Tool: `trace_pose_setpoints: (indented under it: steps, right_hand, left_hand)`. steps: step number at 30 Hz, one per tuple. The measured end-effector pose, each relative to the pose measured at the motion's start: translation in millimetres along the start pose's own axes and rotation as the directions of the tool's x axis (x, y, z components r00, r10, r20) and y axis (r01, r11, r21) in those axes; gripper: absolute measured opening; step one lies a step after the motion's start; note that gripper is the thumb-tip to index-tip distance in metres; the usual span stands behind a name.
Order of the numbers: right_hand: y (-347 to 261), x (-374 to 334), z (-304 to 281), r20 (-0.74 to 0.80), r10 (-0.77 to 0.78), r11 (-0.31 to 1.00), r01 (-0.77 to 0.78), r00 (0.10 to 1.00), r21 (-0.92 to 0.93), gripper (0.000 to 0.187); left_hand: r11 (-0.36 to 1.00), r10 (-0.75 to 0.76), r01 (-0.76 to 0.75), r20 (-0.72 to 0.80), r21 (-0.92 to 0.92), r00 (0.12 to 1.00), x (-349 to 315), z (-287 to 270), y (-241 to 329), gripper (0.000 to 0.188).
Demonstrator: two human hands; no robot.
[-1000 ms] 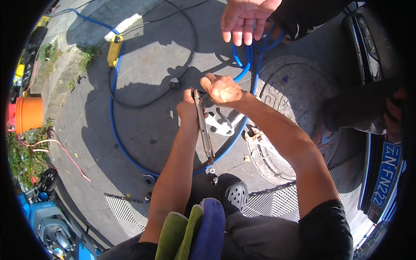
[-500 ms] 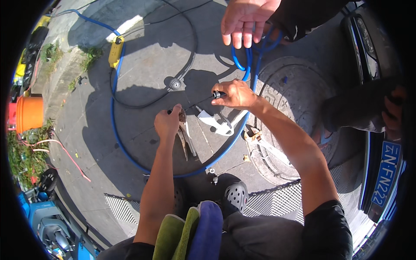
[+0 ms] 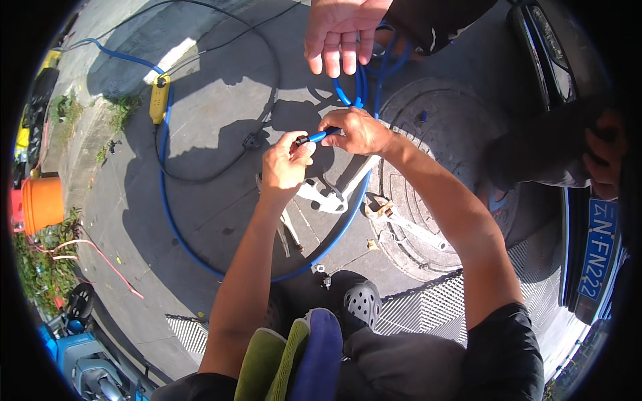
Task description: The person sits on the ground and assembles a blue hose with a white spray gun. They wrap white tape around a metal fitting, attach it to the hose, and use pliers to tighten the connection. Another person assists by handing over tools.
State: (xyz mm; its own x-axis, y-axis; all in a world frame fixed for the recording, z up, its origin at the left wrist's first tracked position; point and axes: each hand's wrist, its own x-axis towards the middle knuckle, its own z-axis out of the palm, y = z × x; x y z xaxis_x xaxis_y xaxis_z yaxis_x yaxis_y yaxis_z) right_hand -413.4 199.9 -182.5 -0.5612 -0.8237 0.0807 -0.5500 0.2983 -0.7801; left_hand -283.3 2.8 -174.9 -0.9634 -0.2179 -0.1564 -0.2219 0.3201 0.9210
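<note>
My right hand [image 3: 360, 132] is closed around the end of a blue hose [image 3: 321, 136]. A short black fitting [image 3: 302, 140] sits at that hose end, pinched between the thumb and fingers of my left hand [image 3: 284, 167]. The two hands are close together above the pavement. Below my left forearm lie locking pliers [image 3: 289, 230], partly hidden by it. A white handled tool [image 3: 329, 200] rests beside them. To the right, an adjustable wrench [image 3: 408, 224] lies partly on a round manhole cover [image 3: 441, 160].
Another person's open hand [image 3: 344, 37] hangs palm-out over coiled hose. A yellow power strip [image 3: 159, 100] and dark cable lie left. An orange bucket [image 3: 43, 204] stands far left, a car [image 3: 595, 254] right. Small metal fittings [image 3: 326, 283] lie near my shoe [image 3: 362, 304].
My left hand has moved up and right to meet my right hand. The blue hose end now shows between them, at the black fitting. The whole view has shifted slightly.
</note>
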Motion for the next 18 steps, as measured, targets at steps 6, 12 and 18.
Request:
trace_pose_setpoints:
  steps: [6, 12, 18]
  right_hand:
    - [0, 2, 2, 0.017, -0.067, 0.997, 0.068, 0.998, -0.048, 0.016]
    - [-14, 10, -9, 0.143, 0.104, 0.994, -0.106, 0.984, 0.012, 0.017]
    - [-12, 19, -10, 0.179, 0.141, 0.989, -0.148, 0.974, 0.028, 0.015]
  left_hand:
    - [0.981, 0.14, -0.155, 0.125, 0.114, 0.982, 14, -11, 4, 0.019]
    - [0.991, 0.11, -0.12, 0.161, 0.053, 0.981, 20, -7, -1, 0.019]
    - [0.99, 0.117, -0.129, 0.202, 0.049, 0.972, 34, -5, -3, 0.022]
